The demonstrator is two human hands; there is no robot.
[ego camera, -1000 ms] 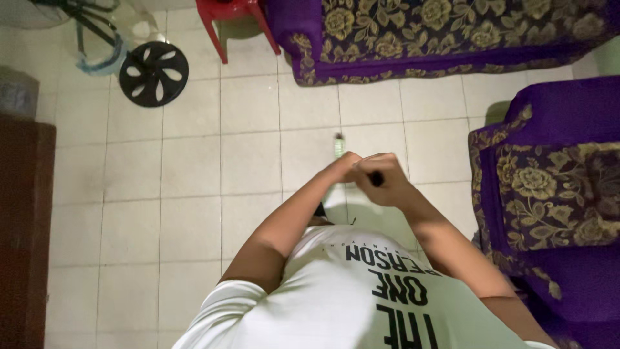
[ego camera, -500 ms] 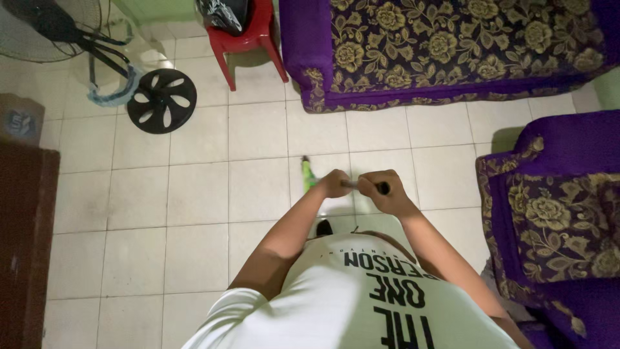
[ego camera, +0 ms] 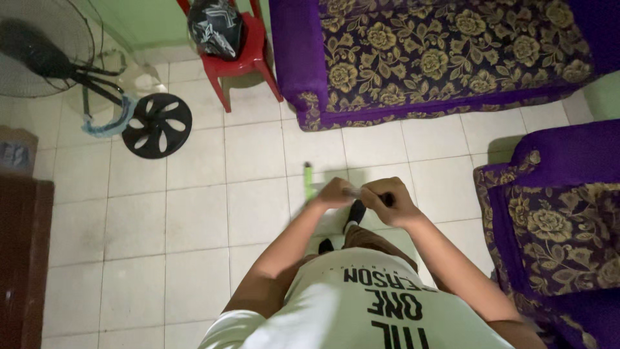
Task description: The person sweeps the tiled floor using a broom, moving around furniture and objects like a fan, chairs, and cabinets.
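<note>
My left hand (ego camera: 334, 192) and my right hand (ego camera: 385, 200) are both closed on a thin long handle (ego camera: 354, 191), held in front of my chest. The handle's black top end sticks out of my right fist. Its green lower end (ego camera: 309, 178) reaches down to the white floor tiles, left of my left hand. What is at the lower end I cannot make out. A foot in a dark sock (ego camera: 354, 213) shows under my hands.
A red plastic chair (ego camera: 253, 57) with a dark helmet (ego camera: 215, 27) stands at the back. To its left is a standing fan with a black round base (ego camera: 157, 125). A purple floral sofa (ego camera: 426, 52) and armchair (ego camera: 555, 213) fill the right. Brown wooden furniture (ego camera: 22, 258) lines the left.
My hands have drawn slightly apart on the handle, and its green lower end has swung to the left. The view has tilted, so the chair and fan show more.
</note>
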